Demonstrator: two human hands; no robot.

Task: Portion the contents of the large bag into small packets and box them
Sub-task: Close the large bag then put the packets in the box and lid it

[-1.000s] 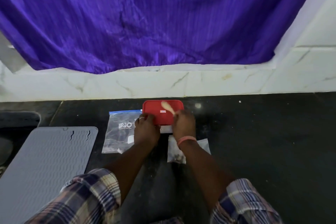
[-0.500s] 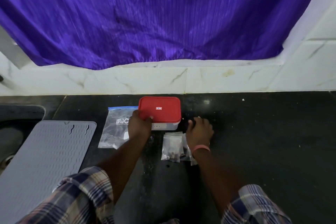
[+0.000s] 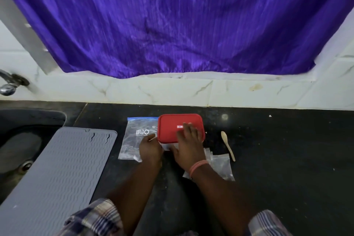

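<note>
The right hand (image 3: 188,147) lies spread on the red lid (image 3: 172,126) of the storage box (image 3: 168,147), fingers straight, pressing down. The left hand (image 3: 150,147) rests at the box's left edge; whether it grips anything I cannot tell. Under and beyond the left hand lies the large zip bag (image 3: 137,134), flat and seemingly emptied. Small packets (image 3: 220,165) remain beside the right wrist, a wooden spoon (image 3: 227,143) beyond them, so boxing looks unfinished.

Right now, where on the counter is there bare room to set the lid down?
Bare black counter runs right of the wooden spoon, and behind the red-lidded box to the wall. It is crowded around the box: large bag left, small packets right, both hands in front.
</note>
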